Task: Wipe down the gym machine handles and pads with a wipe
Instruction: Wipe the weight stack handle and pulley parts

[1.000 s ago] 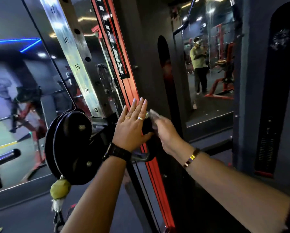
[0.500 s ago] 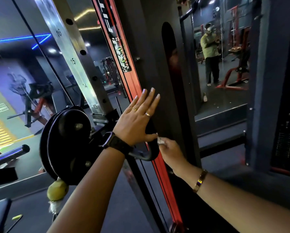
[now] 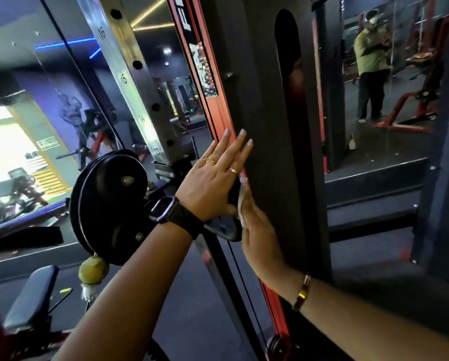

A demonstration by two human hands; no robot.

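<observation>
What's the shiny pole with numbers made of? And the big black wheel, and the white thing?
Numbered pole: probably bare steel; it gleams and mirrors lights. Black wheel: hard plastic or coated metal, smooth with dull sheen. White wipe in the right hand: thin, crumpled paper or cloth.

At frame centre the left hand (image 3: 210, 183) lies flat, fingers straight, across the red upright (image 3: 218, 115) and dark panel (image 3: 257, 100). Just lower right, the right hand (image 3: 259, 238) has a white wipe (image 3: 242, 201) against the black handle (image 3: 227, 230) (its fingers mostly hidden).
</observation>
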